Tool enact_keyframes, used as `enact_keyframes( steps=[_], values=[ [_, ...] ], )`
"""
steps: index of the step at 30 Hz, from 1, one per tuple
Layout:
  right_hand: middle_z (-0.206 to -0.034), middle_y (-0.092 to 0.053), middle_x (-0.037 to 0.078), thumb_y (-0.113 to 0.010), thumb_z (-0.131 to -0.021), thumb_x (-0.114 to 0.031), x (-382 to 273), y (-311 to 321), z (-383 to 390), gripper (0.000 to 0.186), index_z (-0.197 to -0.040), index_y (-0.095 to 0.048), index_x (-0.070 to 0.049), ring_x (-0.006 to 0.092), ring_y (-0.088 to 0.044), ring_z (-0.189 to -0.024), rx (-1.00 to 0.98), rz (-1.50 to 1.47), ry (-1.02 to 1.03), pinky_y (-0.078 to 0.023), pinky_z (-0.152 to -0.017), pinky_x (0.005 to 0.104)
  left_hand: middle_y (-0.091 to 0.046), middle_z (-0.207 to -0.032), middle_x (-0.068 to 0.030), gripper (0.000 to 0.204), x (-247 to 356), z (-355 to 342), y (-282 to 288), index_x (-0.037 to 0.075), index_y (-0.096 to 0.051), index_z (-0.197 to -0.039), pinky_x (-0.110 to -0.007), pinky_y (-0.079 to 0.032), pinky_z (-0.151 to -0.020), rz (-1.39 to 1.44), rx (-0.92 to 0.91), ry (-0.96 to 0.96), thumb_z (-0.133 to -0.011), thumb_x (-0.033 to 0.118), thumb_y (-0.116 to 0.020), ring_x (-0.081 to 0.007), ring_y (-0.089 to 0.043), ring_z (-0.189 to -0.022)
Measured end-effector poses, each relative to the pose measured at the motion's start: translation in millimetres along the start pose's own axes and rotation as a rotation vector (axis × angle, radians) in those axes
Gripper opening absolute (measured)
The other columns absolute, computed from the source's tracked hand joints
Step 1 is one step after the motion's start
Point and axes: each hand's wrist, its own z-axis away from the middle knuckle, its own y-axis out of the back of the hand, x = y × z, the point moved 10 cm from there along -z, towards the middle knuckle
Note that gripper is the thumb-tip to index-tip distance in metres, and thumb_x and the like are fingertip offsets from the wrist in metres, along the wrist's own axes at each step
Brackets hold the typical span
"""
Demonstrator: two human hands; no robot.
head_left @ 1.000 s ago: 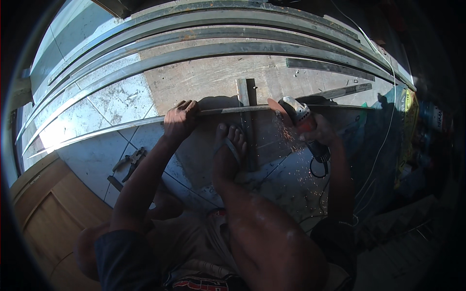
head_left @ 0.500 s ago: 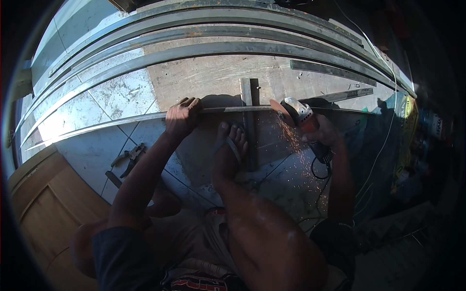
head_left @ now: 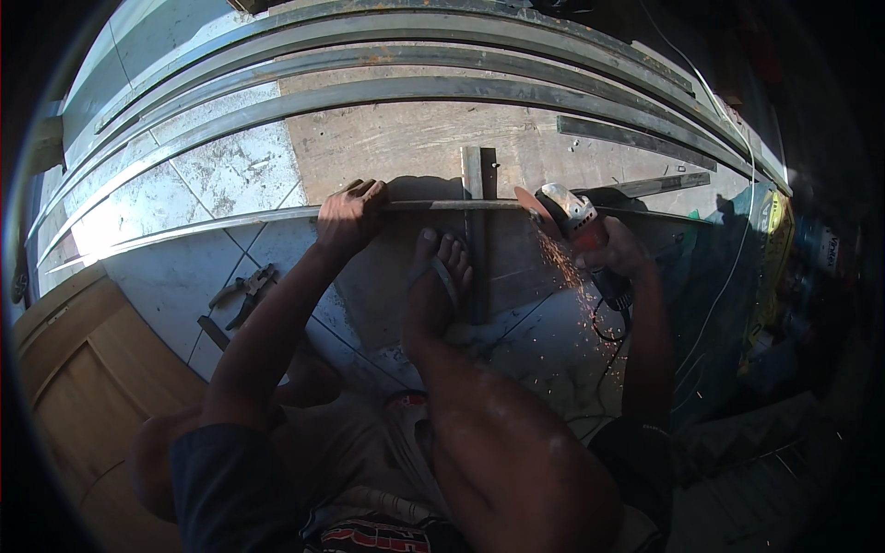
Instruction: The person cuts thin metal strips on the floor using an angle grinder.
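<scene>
In the head view, the bar (head_left: 433, 206) lies crosswise over a shorter crosspiece (head_left: 472, 170), above the floor. It is gripped from above by the left hand (head_left: 348, 219), whose fingers are closed over it left of the crosspiece. The grinder (head_left: 583, 230) is gripped by the right hand (head_left: 619, 251), with its disc (head_left: 535, 208) set against the bar to the right of the crosspiece. Sparks (head_left: 564, 267) are thrown down and toward the person's right side.

The disc could be pinched or kicked back if the bar is allowed to roll or sag on its narrow support, as no clamp can be seen. The foot (head_left: 435, 267), covered only by a sandal strap, is placed just below the bar and could be struck if the grinder is jerked leftward. Bare skin could be burned by stray sparks, and the black cord (head_left: 597, 327) could be scorched where it hangs near them.

At the dim right edge, a container (head_left: 828, 249) with a pale label is seen; its contents cannot be told. The pliers (head_left: 247, 293) are left on the tiles beside the left forearm, and more bars (head_left: 442, 89) are laid out beyond.
</scene>
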Motion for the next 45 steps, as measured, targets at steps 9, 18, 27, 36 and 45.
enact_keyframes(
  steps=[9, 18, 27, 36, 45],
  values=[
    [-0.100, -0.068, 0.007, -0.092, -0.056, -0.025, -21.6, -6.3, 6.8, 0.068, -0.112, -0.063, 0.000, 0.0191, -0.065, -0.090, -0.054, -0.057, 0.007, -0.051, -0.084, 0.0348, -0.065, -0.125, -0.0117, 0.061, 0.2, 1.3, 2.4, 0.017, -0.061, -0.133, -0.045, -0.049, -0.094, -0.024, -0.019, -0.006, -0.078, 0.034, -0.079, -0.0319, -0.063, -0.113],
    [-0.099, -0.068, 0.009, -0.094, -0.056, -0.028, -17.7, -8.7, 2.0, 0.069, -0.111, -0.063, 0.000, 0.0205, -0.065, -0.091, -0.085, -0.114, -0.006, -0.051, -0.082, 0.0364, -0.065, -0.122, -0.0125, 0.062, 3.4, 6.5, 8.7, 0.017, -0.061, -0.132, -0.045, -0.051, -0.092, -0.046, 0.119, -0.068, -0.075, 0.033, -0.080, -0.0320, -0.063, -0.110],
    [-0.104, -0.067, 0.014, -0.094, -0.055, -0.035, -2.6, 5.2, -1.8, 0.077, -0.114, -0.061, 0.002, 0.0246, -0.065, -0.094, 0.023, 0.145, -0.027, -0.051, -0.084, 0.0380, -0.064, -0.124, -0.0122, 0.061, 1.4, 7.0, 4.8, 0.017, -0.062, -0.131, -0.045, -0.050, -0.093, -0.048, 0.092, -0.045, -0.075, 0.032, -0.080, -0.0318, -0.063, -0.113],
    [-0.105, -0.067, 0.014, -0.095, -0.056, -0.032, 0.1, 1.9, -7.9, 0.078, -0.115, -0.060, 0.003, 0.0243, -0.065, -0.097, -0.017, 0.070, 0.014, -0.051, -0.086, 0.0374, -0.065, -0.126, -0.0127, 0.060, 0.0, 6.4, 2.5, 0.016, -0.062, -0.131, -0.045, -0.050, -0.093, -0.046, 0.060, -0.038, -0.076, 0.034, -0.080, -0.0321, -0.062, -0.115],
    [-0.104, -0.067, 0.013, -0.095, -0.056, -0.031, -6.0, 1.1, -3.2, 0.078, -0.116, -0.059, 0.002, 0.0238, -0.065, -0.096, -0.031, 0.060, -0.038, -0.051, -0.085, 0.0370, -0.068, -0.122, -0.0113, 0.048, 9.3, -0.2, 16.8, 0.016, -0.062, -0.128, -0.044, -0.051, -0.091, -0.003, 0.073, -0.034, -0.083, 0.029, -0.071, -0.0316, -0.064, -0.112]
  ],
)
